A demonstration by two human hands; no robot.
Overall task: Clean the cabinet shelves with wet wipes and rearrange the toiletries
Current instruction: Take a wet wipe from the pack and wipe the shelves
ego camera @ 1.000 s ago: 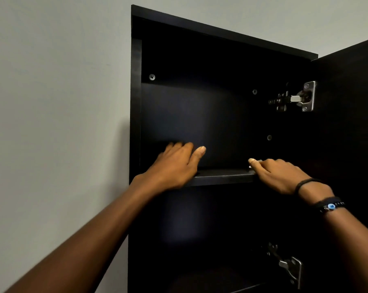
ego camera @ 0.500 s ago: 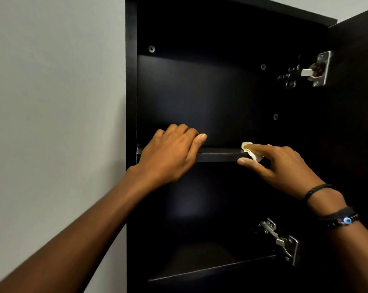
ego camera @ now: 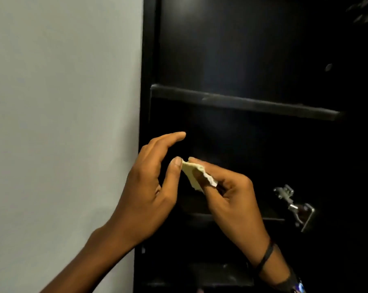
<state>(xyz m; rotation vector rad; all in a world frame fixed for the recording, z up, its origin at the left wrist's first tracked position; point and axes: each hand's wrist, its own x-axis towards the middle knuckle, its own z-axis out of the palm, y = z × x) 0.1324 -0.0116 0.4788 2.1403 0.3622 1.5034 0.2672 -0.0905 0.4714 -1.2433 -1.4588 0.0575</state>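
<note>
Grey wall on the left, open black cabinet beside it, and both hands meeting just below the upper shelf.
Under that shelf's left half, the left hand is slack-fingered, its thumb tip touching the folded wet wipe. The right hand pinches the wipe, whose long side slants down to the right. I'd judge the shelf edge, above and to the right, nearer the right hand. The compartments are too dark to read.
</note>
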